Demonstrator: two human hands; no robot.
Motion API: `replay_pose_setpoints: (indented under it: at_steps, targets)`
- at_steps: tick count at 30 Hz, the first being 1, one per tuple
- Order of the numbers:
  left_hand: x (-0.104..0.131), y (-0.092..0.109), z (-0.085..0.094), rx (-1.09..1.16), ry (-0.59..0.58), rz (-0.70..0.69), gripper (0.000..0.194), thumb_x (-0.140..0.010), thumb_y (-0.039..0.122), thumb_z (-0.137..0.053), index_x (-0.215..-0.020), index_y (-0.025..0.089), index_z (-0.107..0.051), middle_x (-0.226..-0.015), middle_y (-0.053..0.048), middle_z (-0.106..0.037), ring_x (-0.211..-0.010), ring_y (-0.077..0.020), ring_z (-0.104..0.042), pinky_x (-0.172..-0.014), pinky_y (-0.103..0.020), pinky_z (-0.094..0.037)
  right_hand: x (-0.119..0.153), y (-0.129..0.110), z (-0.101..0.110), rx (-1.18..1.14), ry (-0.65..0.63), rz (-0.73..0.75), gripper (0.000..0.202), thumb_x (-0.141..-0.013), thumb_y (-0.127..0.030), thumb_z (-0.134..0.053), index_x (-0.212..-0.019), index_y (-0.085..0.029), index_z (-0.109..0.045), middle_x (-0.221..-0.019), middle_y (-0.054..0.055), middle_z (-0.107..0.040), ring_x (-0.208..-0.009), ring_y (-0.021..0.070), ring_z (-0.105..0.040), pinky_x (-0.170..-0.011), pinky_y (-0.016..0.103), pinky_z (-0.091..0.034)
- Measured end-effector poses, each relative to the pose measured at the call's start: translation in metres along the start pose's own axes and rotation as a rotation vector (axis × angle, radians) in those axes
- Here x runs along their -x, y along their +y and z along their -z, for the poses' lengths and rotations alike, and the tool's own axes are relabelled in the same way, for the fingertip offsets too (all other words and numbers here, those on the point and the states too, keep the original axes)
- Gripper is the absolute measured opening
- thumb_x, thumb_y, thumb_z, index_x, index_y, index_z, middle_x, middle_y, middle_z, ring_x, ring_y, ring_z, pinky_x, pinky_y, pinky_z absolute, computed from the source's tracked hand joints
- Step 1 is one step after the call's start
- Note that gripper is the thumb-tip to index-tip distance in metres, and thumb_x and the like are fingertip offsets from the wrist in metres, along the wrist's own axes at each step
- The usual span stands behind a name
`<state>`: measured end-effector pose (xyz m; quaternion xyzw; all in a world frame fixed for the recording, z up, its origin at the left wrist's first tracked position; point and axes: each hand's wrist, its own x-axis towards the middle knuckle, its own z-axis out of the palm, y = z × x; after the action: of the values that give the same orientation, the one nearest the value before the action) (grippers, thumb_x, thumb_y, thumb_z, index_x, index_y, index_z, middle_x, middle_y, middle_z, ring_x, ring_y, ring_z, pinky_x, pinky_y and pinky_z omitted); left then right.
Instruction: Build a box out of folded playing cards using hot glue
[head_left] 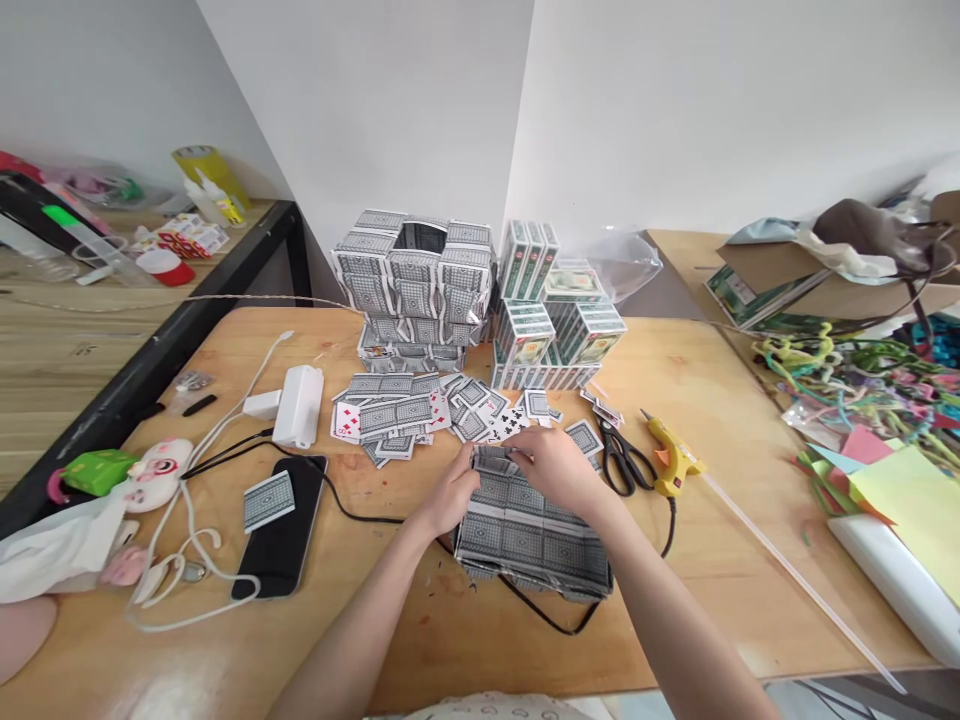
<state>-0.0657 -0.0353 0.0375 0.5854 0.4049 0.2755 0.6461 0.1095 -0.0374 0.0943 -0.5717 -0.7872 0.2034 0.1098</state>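
An open box shape made of grey-backed playing cards (525,525) lies on the wooden table in front of me. At its far left corner, my left hand (450,492) has its fingers closed on the edge. My right hand (551,465) pinches the far edge of the same card box, a little to the right. Loose playing cards (397,415) are spread just beyond both hands. Behind them stands a larger structure of folded cards (416,275) with a square opening on top.
Stacked card packs (559,330) stand at the back. Black scissors (626,460), a yellow glue gun (675,460) and its cord lie right. A black phone (281,535) with a card on it, a white adapter (298,405) and cables lie left. Coloured paper (907,500) is far right.
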Motion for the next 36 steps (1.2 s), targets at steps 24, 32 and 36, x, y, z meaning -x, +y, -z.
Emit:
replay_pose_setpoints:
  at_steps: [24,32,36]
  targets:
    - [-0.002,-0.004,0.001,-0.088,-0.021,0.03,0.056,-0.067,0.01,-0.036,-0.123,0.018,-0.035,-0.114,-0.005,-0.052,-0.097,-0.0197,-0.047,-0.086,-0.033,-0.036,0.004,-0.004,-0.018,0.166,0.067,0.056,0.029,-0.087,-0.016,-0.038,-0.103,-0.021,-0.062,-0.076,0.004,-0.066,-0.074,0.0154,-0.058,-0.062,0.023,-0.036]
    - [-0.002,-0.001,0.001,-0.132,-0.011,0.045,0.059,-0.065,0.008,-0.035,-0.124,0.017,-0.029,-0.123,-0.007,-0.044,-0.107,-0.0206,-0.042,-0.094,-0.035,-0.032,0.003,-0.006,-0.024,0.236,0.026,0.032,0.027,-0.082,-0.01,-0.039,-0.094,-0.019,-0.063,-0.075,0.004,-0.066,-0.069,0.0156,-0.058,-0.061,0.024,-0.033]
    - [-0.002,-0.002,0.001,-0.115,-0.019,0.051,0.06,-0.066,0.009,-0.035,-0.125,0.018,-0.031,-0.127,-0.007,-0.041,-0.112,-0.0212,-0.04,-0.095,-0.035,-0.031,0.005,-0.007,-0.028,0.225,0.04,-0.008,0.027,-0.085,-0.012,-0.038,-0.092,-0.02,-0.063,-0.074,0.003,-0.066,-0.065,0.0143,-0.058,-0.059,0.024,-0.033]
